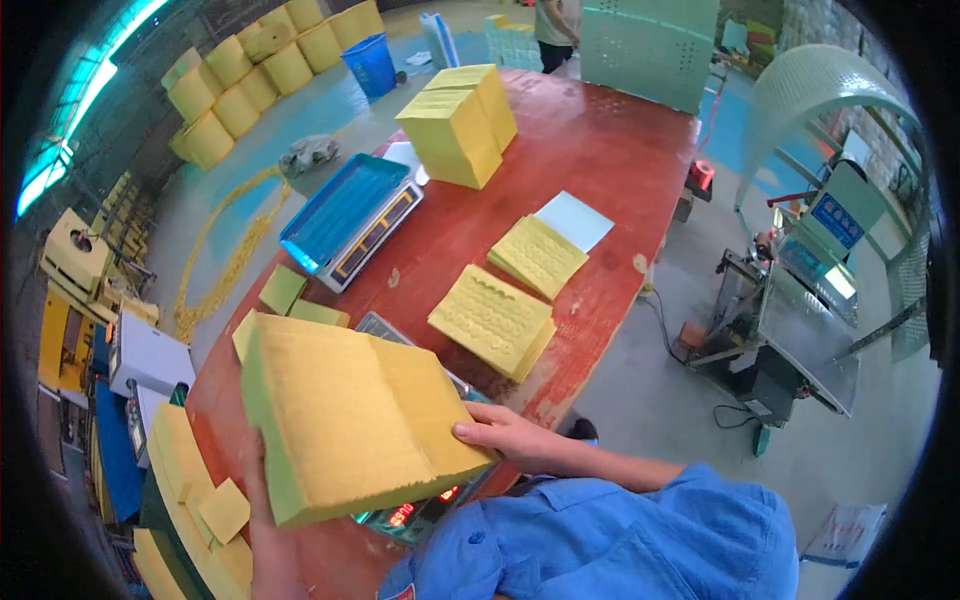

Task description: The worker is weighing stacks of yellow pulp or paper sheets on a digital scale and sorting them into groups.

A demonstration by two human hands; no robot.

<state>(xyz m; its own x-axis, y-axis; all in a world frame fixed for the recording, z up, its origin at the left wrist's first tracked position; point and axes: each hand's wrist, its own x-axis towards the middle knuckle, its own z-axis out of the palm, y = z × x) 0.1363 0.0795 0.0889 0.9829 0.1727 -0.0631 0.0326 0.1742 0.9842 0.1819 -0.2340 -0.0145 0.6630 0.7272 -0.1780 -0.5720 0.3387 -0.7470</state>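
A thick stack of yellow paper (350,410) is held up in front of me, its left edge greenish. On its right end my right hand (495,432) is closed, thumb on top and the other fingers out of sight beneath. My left hand (260,485) grips the left side, its fingers mostly hidden by the stack. Under the stack is a digital scale (400,520) with red lit digits, largely covered. Just beyond lie two lower stacks of embossed yellow sheets (490,318) (540,255), with a pale blue sheet (575,220) beside the farther one.
A red table (560,130) carries a second scale with a blue tray (350,215), a tall yellow paper block (455,130) and small yellow pieces (283,290). More yellow stacks (190,470) stand at lower left. A metal machine (800,300) stands right; a person (555,35) stands at the far end.
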